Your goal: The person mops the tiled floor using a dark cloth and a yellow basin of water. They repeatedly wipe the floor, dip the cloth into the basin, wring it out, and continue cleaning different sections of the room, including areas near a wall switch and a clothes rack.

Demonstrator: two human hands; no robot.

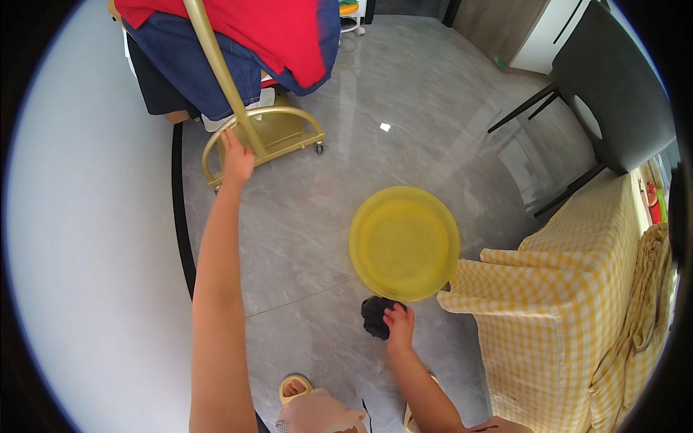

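My left hand (237, 157) reaches forward with fingers partly extended and nothing visible in it. It overlaps the base of a gold metal clothes rack (279, 154) beside the upright post; whether it touches the metal I cannot tell. My right hand (399, 327) grips a crumpled dark cloth (374, 316), its fingers on the right side of the fabric. Just ahead of that cloth, a round yellow plastic basin (404, 243) is on the floor. From the rack hang a red garment (270, 32) and a blue denim garment (184, 59).
A white wall (97, 216) with black baseboard runs along the left. At right stands a table under a yellow gingham tablecloth (541, 303), its folds close to the basin. Beyond is a dark chair (612, 92). Grey tile flooring (303, 243) spans the middle.
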